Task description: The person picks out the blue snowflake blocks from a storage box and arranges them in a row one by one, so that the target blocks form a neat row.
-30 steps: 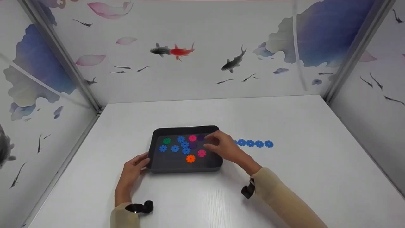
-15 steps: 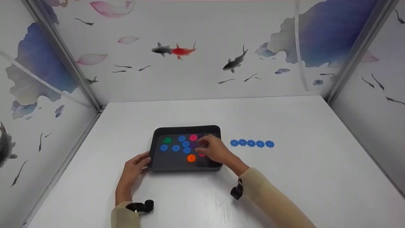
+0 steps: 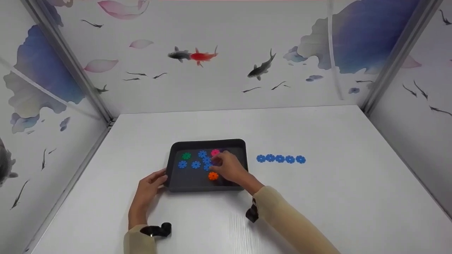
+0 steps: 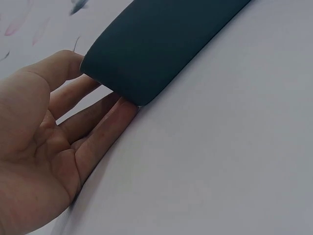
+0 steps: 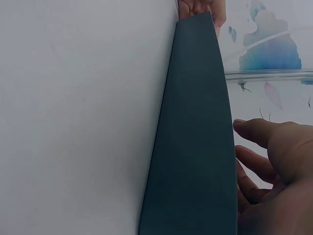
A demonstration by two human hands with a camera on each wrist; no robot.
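Observation:
A dark rectangular tray (image 3: 190, 184) lies on the white table, holding several small notched plastic discs. Among them are a green disc (image 3: 186, 156), several blue discs (image 3: 196, 164), a pink disc (image 3: 215, 152) and an orange disc (image 3: 213, 176). My left hand (image 3: 150, 190) holds the tray's near left corner; in the left wrist view its thumb is at the rim, its fingers at the lower side. Over the tray's right half hovers my right hand (image 3: 229, 167), thumb and forefinger bent and apart above blue discs. It covers other discs. In the right wrist view the tray's wall hides its fingertips.
To the right of the tray, a row of several blue discs (image 3: 280, 158) lies on the table (image 3: 317, 204). White panels printed with fish and petals (image 3: 226, 91) enclose the table at the back and both sides.
My right hand has moved left across the tray, from its right edge to the blue discs near the middle, uncovering the row's left end. My left hand stays at the corner.

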